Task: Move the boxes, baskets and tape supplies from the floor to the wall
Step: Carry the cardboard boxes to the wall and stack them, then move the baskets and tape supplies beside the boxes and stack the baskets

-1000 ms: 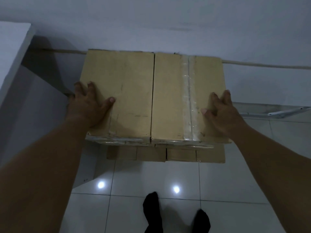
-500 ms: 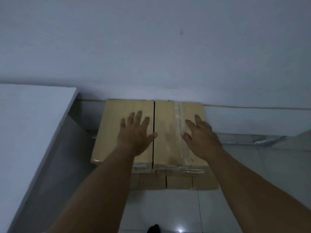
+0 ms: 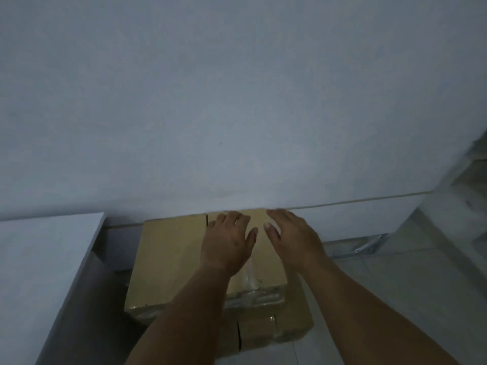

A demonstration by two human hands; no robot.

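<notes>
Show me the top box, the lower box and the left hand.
top box (image 3: 168, 262): head view, bare lid.
lower box (image 3: 297, 320): head view, protruding right corner.
left hand (image 3: 226, 246): head view, its back.

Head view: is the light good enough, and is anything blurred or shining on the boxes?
Head view: dim, bluish light, the wall a flat grey; the whole frame is soft, so the left hand and right hand lack fine detail; the clear tape on the top box shows faint glare.
</notes>
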